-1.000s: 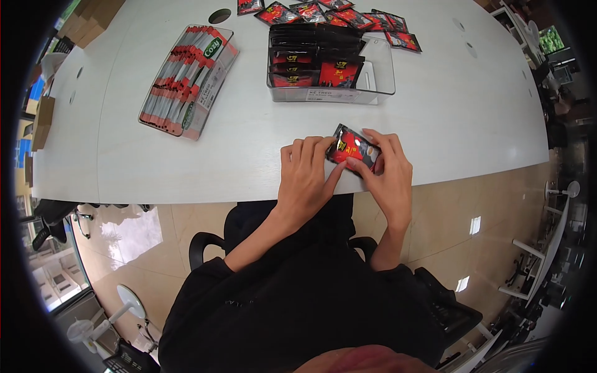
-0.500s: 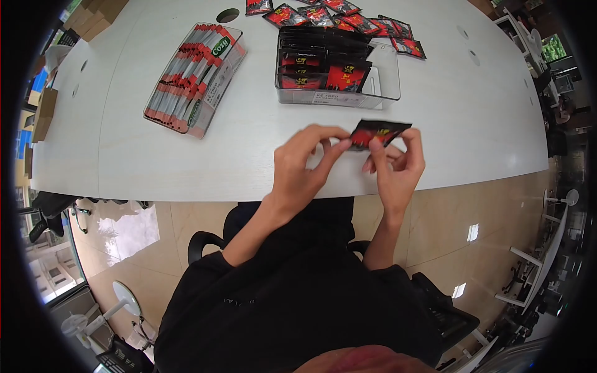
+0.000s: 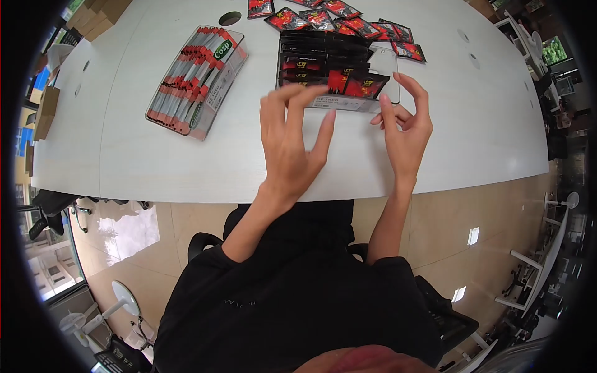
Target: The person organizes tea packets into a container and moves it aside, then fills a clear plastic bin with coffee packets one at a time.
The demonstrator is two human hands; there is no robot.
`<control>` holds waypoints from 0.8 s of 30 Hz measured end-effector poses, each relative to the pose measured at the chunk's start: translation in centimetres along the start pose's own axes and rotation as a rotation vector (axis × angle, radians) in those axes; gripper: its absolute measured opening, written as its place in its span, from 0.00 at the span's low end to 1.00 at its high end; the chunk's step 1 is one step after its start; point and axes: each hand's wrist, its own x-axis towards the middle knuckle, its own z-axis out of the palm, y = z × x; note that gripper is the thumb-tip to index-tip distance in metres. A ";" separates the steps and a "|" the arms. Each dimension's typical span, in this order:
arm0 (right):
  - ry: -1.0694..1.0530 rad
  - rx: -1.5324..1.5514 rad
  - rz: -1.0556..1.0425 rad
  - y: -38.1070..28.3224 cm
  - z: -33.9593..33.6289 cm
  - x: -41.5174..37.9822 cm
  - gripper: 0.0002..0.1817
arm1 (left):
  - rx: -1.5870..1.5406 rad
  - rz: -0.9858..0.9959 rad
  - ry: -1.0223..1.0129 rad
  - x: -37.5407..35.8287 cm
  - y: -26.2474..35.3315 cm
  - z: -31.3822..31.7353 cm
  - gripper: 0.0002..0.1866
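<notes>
Black-and-red packets [image 3: 298,63] stand in rows in a clear plastic box. One such packet [image 3: 369,85] sits tilted at the front right of the box [image 3: 336,103], its corner near my right fingertips. My left hand [image 3: 289,133] is in front of the box, fingers spread, holding nothing. At the box's right front corner my right hand [image 3: 407,127] has thumb and index finger apart, with nothing visibly gripped between them.
A second clear box [image 3: 214,99] to the left holds red-and-white stick packets [image 3: 186,78]. Loose black-and-red packets [image 3: 319,19] lie behind the boxes on the white table [image 3: 186,168]. A round hole [image 3: 229,18] is in the tabletop.
The packet that both hands held has moved up into the front right of the box. Both hands have moved forward and their fingers have opened.
</notes>
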 end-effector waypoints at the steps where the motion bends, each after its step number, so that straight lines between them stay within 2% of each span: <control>1: 0.010 0.032 0.015 0.3 -0.5 0.1 0.19 | -0.086 -0.018 -0.055 -1.3 0.1 -0.1 0.18; 2: 0.016 0.029 0.017 0.8 -1.1 0.4 0.19 | -0.173 -0.035 -0.113 -2.6 0.3 -0.2 0.18; 5: -0.005 -0.124 -0.036 3.3 -3.3 2.9 0.15 | -0.370 -0.308 -0.403 -5.9 1.2 -0.1 0.17; 6: -0.001 -0.126 -0.035 4.7 -3.9 4.6 0.15 | -0.347 -0.359 -0.490 -6.8 1.1 0.1 0.14; 8: -0.080 -0.327 -0.193 7.8 -4.8 8.2 0.13 | -0.267 -0.132 -0.524 -7.1 0.4 0.2 0.10; 9: -0.074 -0.334 -0.187 9.9 -5.0 9.7 0.13 | -0.275 -0.129 -0.532 -7.2 0.4 0.1 0.10; 11: -0.053 -0.495 -0.447 13.9 -5.3 12.3 0.12 | -0.264 -0.162 -0.550 -6.8 0.4 0.1 0.08; 12: -0.043 -0.498 -0.450 15.2 -5.5 12.7 0.12 | -0.267 -0.152 -0.550 -6.7 0.3 0.1 0.08; 14: -0.060 -0.747 -0.471 16.7 -5.9 13.1 0.13 | -0.288 -0.197 -0.566 -6.8 0.3 -0.1 0.08; 15: -0.054 -0.748 -0.475 16.2 -6.3 13.4 0.13 | -0.290 -0.191 -0.564 -6.8 0.3 0.0 0.08; 17: -0.178 -0.289 -0.059 15.5 -7.4 13.3 0.18 | -0.295 -0.180 -0.525 -7.0 0.4 0.1 0.08; 18: -0.173 -0.289 -0.055 14.2 -7.6 12.7 0.18 | -0.297 -0.177 -0.531 -7.0 0.4 0.1 0.08; 20: -0.108 -0.558 -0.157 11.5 -7.5 10.8 0.20 | -0.270 -0.156 -0.521 -7.0 0.5 0.1 0.08; 21: -0.105 -0.559 -0.148 11.4 -7.0 10.2 0.20 | -0.271 -0.156 -0.531 -7.1 0.5 0.0 0.08; 23: 0.053 -0.578 -0.429 11.2 -6.3 9.5 0.17 | -0.266 -0.145 -0.536 -7.1 0.5 0.1 0.07; 24: 0.058 -0.582 -0.426 11.4 -6.4 9.5 0.17 | -0.269 -0.142 -0.540 -7.0 0.5 0.1 0.07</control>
